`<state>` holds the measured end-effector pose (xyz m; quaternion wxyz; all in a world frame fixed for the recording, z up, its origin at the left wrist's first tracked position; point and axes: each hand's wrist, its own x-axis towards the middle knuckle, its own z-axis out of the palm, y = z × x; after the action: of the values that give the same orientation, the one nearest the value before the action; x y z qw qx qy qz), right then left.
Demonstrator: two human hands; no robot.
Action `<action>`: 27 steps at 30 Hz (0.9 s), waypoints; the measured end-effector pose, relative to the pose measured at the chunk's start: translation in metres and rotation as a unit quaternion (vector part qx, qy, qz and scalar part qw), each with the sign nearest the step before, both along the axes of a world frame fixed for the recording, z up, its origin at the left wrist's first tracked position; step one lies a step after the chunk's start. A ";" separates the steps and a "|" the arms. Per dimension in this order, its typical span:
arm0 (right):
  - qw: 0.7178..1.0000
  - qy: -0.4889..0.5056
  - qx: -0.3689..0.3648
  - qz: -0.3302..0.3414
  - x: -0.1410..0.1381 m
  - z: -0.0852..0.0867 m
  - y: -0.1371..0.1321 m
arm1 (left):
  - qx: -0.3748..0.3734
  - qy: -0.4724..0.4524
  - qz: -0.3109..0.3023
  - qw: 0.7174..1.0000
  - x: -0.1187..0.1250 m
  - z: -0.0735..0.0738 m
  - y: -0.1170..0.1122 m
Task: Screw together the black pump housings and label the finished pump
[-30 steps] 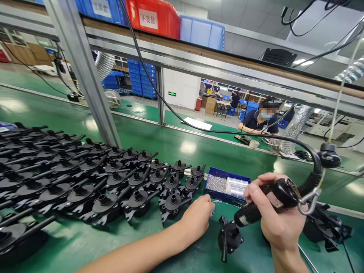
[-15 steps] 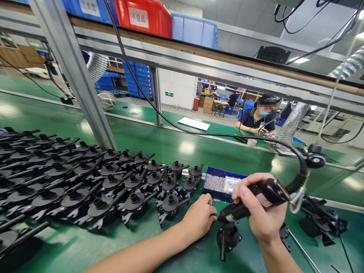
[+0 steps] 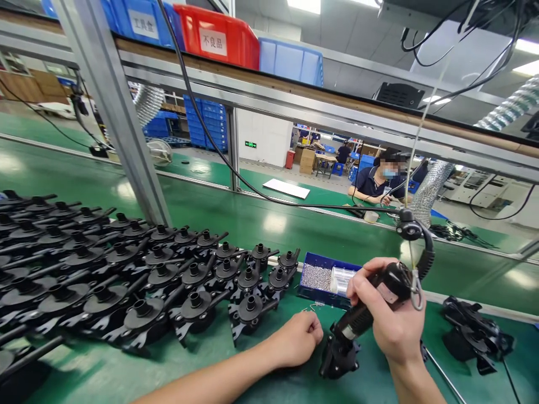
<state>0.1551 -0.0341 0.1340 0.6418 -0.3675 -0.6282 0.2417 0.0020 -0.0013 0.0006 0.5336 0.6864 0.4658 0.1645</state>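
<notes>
My right hand is wrapped round a black electric screwdriver that hangs from a cable. Its tip points down onto a black plastic part lying on the green belt. My left hand rests on the belt just left of that part, fingers curled in; whether it holds anything is hidden. A small blue tray of silver screws stands just beyond both hands, with a few loose screws in front of it.
Several rows of the same black parts cover the belt to the left. More black parts lie at the right. A metal post rises at the left, with bins on a shelf above. Another person works at a far bench.
The screwdriver has tilted down and its tip has come onto the black part. My left hand has drawn back from the screws toward the part and curled up.
</notes>
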 end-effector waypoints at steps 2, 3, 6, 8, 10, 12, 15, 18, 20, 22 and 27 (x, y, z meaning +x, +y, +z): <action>1.000 0.003 -0.003 0.005 0.002 0.003 -0.002 | -0.090 -0.022 -0.006 0.996 0.005 0.000 0.001; 1.000 0.000 -0.004 0.004 0.003 0.003 -0.002 | -0.127 -0.034 -0.009 0.991 0.008 0.000 0.001; 1.000 -0.016 -0.019 0.002 0.002 0.001 -0.001 | -0.199 -0.069 -0.011 0.977 0.013 -0.001 0.003; 0.999 -0.021 -0.031 0.002 0.000 0.000 -0.001 | -0.226 -0.089 -0.008 0.970 0.013 -0.001 0.005; 0.999 -0.008 -0.045 -0.006 -0.002 0.002 -0.002 | -0.250 -0.107 -0.009 0.962 0.010 0.001 0.008; 0.998 0.012 -0.061 -0.015 -0.006 0.004 -0.005 | -0.271 -0.124 -0.016 0.954 0.005 0.004 0.010; 0.996 0.022 -0.080 -0.025 -0.010 0.007 -0.007 | -0.292 -0.155 -0.042 0.943 -0.001 0.008 0.010; 0.996 0.016 -0.087 -0.030 -0.011 0.007 -0.007 | -0.298 -0.181 -0.036 0.937 0.001 0.005 0.006; 0.995 0.015 -0.088 -0.032 -0.009 0.005 -0.006 | -0.299 -0.181 -0.010 0.937 0.007 -0.002 0.004; 0.996 0.013 -0.086 -0.028 -0.005 0.003 -0.004 | -0.304 -0.173 0.007 0.937 0.012 -0.013 0.005; 0.998 0.031 -0.047 0.035 0.001 -0.004 0.001 | -0.329 -0.155 -0.069 0.929 0.010 -0.045 0.019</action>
<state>0.1562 -0.0326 0.1298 0.6338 -0.3675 -0.6085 0.3048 0.0125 0.0180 -0.0440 0.8052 0.4691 0.3562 0.0694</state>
